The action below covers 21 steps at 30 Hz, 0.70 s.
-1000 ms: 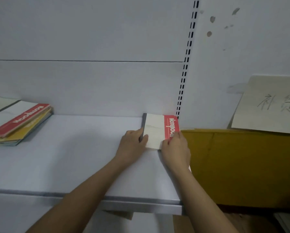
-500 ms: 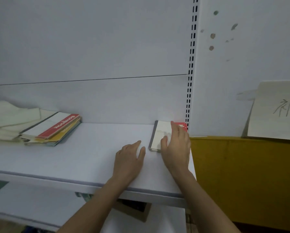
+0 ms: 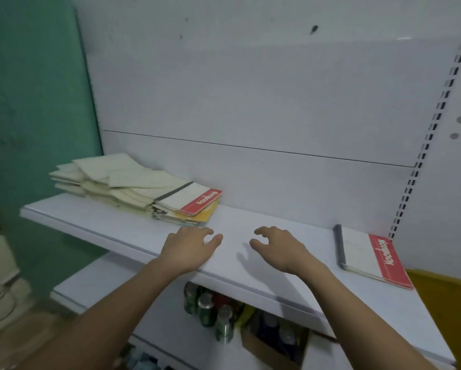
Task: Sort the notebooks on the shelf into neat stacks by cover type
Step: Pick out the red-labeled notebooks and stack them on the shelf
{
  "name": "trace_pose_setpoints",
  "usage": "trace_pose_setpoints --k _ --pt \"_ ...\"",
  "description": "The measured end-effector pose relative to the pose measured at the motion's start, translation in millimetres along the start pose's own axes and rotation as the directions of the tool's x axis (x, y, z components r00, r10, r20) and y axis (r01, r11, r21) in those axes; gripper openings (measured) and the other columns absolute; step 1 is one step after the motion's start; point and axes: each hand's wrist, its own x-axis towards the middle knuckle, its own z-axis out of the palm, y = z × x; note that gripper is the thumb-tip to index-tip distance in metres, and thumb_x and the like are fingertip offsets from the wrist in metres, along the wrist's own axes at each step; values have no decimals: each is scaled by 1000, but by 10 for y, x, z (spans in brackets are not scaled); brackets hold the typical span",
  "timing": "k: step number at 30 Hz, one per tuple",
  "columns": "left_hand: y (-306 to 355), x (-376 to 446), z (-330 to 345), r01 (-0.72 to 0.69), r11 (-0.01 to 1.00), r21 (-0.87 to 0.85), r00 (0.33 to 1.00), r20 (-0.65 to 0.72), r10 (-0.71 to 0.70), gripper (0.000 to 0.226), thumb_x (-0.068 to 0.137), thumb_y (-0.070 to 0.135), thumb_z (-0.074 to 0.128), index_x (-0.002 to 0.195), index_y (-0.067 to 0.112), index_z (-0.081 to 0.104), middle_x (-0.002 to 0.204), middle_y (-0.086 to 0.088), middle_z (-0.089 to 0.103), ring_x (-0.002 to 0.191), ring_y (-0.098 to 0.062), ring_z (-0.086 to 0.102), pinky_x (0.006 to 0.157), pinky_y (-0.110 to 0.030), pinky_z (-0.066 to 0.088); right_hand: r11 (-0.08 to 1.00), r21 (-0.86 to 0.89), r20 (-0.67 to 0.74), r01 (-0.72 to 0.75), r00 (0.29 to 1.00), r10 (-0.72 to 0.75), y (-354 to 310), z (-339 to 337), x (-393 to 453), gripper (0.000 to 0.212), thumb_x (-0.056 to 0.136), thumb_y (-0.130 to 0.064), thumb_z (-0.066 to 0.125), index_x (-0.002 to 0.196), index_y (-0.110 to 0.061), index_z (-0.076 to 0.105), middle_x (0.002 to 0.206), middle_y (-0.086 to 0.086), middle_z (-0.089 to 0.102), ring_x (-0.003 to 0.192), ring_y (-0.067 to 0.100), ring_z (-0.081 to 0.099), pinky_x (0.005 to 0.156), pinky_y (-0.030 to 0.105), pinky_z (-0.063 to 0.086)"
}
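A small neat stack of white notebooks with a red band (image 3: 368, 257) lies at the right end of the white shelf (image 3: 122, 228). At the left, a loose heap of cream-covered notebooks (image 3: 117, 177) overlaps a pile topped by a white-and-red notebook (image 3: 190, 200) with a yellow one beneath. My left hand (image 3: 190, 247) hovers over the shelf's middle, fingers relaxed and holding nothing. My right hand (image 3: 277, 248) floats beside it, fingers loosely curled, holding nothing. Both hands are apart from either pile.
A perforated upright (image 3: 426, 145) runs up the back panel at the right. Below the shelf, a lower shelf (image 3: 85, 289) and a cardboard box with several cans and bottles (image 3: 213, 313) show. A green wall (image 3: 31, 102) stands left, a yellow panel (image 3: 442, 297) right.
Both hands have let go of the red-banded stack at the right and moved left to the shelf's middle. The view has swung left, bringing the cream heap fully into sight.
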Motion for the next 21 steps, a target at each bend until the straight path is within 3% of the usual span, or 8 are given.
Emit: trace_pose_setpoints --k 7,13,17,21 --pt "-1149 44 -432 61 997 -50 998 28 -59 57 94 65 30 139 36 49 144 7 50 131 -20 44 107 -39 32 999 -44 33 -1 999 3 -919 495 392 47 96 -51 41 137 -29 48 141 -4 50 124 19 50 101 39 42" --pt "-1596 401 -630 19 999 -27 1000 13 -18 52 93 63 33 132 37 56 136 7 57 125 -19 49 104 -37 37 999 -42 68 11 998 -8 -1329 542 758 41 96 -50 44 130 -29 54 133 -4 57 118 18 55 99 39 44" --pt "-1738 1000 -815 -66 998 -1 998 -13 66 50 93 61 36 126 33 61 131 8 61 118 -18 54 91 -31 43 1000 -27 -37 -1 999 0 -1385 254 1215 34 96 -46 46 118 -27 63 117 -5 64 103 17 59 89 36 48" --pt "-1824 1525 -780 -72 993 -96 997 -10 71 42 93 58 40 119 35 63 126 10 63 114 -14 57 94 -33 46 999 39 -154 25 988 -19 -1381 459 1634 30 95 -41 45 106 -26 67 109 -4 67 96 17 61 86 37 51"
